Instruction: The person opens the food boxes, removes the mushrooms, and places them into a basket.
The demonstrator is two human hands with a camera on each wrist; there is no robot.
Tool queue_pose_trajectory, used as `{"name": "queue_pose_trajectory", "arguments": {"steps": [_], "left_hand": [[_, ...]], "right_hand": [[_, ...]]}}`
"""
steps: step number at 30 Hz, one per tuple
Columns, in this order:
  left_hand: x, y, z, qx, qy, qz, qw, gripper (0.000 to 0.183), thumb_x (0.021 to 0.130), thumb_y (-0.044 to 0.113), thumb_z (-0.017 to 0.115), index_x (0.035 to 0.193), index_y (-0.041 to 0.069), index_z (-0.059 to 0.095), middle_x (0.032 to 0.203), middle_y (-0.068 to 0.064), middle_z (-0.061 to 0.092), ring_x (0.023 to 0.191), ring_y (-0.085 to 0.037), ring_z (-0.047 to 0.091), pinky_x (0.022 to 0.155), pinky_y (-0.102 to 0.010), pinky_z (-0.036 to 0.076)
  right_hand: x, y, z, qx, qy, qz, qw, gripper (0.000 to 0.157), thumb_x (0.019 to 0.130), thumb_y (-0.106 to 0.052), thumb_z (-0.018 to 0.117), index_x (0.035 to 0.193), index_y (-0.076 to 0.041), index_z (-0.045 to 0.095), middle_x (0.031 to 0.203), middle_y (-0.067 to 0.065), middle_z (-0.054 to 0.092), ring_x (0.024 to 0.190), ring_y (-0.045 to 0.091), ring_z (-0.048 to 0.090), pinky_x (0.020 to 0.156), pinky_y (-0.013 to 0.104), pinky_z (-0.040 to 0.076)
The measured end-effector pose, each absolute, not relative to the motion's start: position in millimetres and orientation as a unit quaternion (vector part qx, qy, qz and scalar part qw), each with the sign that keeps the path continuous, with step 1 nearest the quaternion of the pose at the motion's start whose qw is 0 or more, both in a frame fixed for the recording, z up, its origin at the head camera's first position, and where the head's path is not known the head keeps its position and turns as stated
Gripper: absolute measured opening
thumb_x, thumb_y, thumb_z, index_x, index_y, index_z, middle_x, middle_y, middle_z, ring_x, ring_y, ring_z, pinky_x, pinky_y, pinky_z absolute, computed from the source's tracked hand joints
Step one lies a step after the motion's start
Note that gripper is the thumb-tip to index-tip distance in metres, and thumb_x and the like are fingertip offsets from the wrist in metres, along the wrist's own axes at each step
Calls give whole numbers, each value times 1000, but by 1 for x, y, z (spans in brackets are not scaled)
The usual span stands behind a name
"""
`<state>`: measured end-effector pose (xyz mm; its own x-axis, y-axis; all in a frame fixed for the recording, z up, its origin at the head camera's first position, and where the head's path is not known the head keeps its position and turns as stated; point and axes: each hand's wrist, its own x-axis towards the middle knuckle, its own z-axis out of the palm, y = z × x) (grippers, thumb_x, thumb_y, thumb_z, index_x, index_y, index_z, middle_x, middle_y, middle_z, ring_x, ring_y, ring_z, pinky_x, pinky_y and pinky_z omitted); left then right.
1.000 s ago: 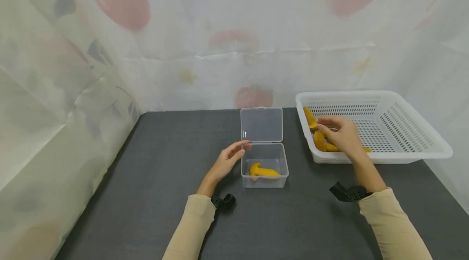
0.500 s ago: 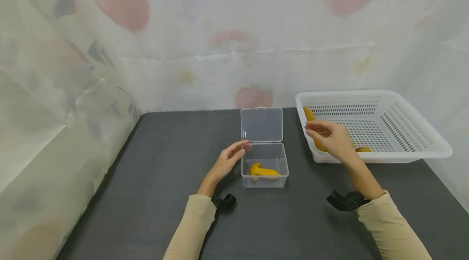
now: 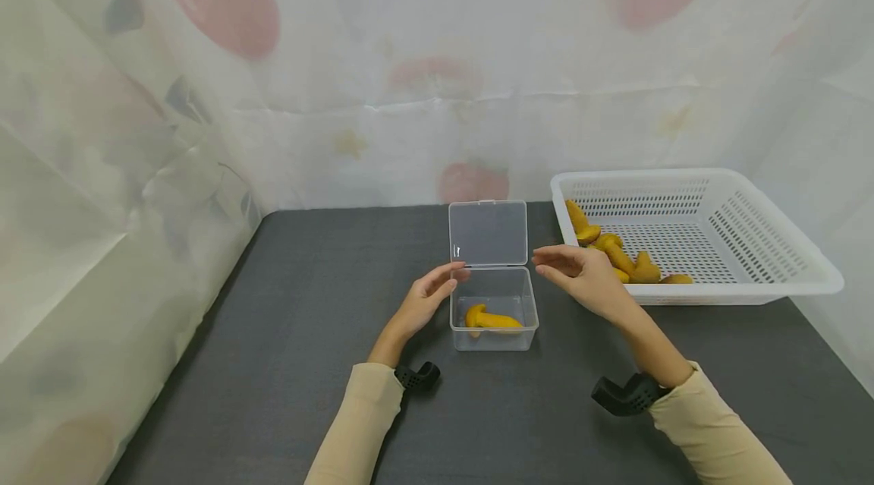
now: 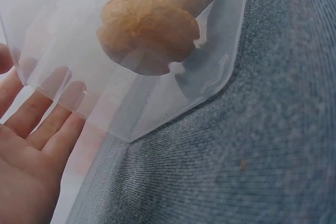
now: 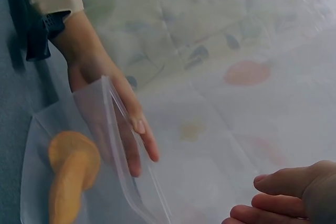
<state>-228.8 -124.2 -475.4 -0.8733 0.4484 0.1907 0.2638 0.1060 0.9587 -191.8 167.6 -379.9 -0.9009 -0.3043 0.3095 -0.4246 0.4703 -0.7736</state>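
A yellow mushroom (image 3: 495, 320) with a rounded cap and thick stem lies in a clear plastic box (image 3: 493, 341). The box's hinged lid (image 3: 488, 233) is tipped back behind it. My left hand (image 3: 419, 303) rests its extended fingers against the box's left wall; through that wall the left wrist view shows the mushroom (image 4: 147, 35). To the right of the box hovers my right hand (image 3: 580, 276), fingers loosely bent, nothing visible between thumb and fingers. In the right wrist view this hand (image 5: 294, 195) is partly cut off by the frame edge.
A white perforated basket (image 3: 744, 289) stands at the right, with several yellow-brown mushrooms (image 3: 617, 256) along its left side. Dark cloth covers the table (image 3: 328, 280). Patterned white sheeting (image 3: 423, 29) hangs behind and at the left.
My right hand has moved left, out of the basket and over its rim to the box's right side, uncovering the mushrooms there. My left hand and the box have stayed put.
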Motion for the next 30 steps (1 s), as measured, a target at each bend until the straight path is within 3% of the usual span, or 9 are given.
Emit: {"name": "queue_pose_trajectory", "arguments": {"steps": [4,8,18,30], "left_hand": [[-228,-124,-475,242,740,624,74,39,103,19,45,142,11,47,139,-19,56,133,-35,50,114,-55,35],[-228,-124,-475,242,741,623,71,39,103,17,45,141,10,47,139,-20,56,133,-35,50,114,-54,35],[-228,-123,-474,235,741,625,73,39,103,14,43,142,8,46,139,-21,56,133,-37,50,115,-55,33],[-228,-125,-475,249,744,616,64,39,103,17,44,142,10,47,139,-19,56,133,-35,50,113,-55,36]], "right_hand": [[-189,159,-384,220,-856,465,51,29,91,-10,66,116,4,66,109,21,73,90,9,73,74,12,55],[-187,151,-387,224,-853,471,25,30,92,-10,65,118,5,65,111,22,71,94,28,73,75,15,56],[-187,129,-399,268,-845,463,0,29,90,-7,66,116,4,66,107,22,72,96,31,71,81,29,59],[-195,107,-405,308,-834,456,-40,30,90,-10,66,116,5,66,110,23,71,97,31,71,82,28,59]]}}
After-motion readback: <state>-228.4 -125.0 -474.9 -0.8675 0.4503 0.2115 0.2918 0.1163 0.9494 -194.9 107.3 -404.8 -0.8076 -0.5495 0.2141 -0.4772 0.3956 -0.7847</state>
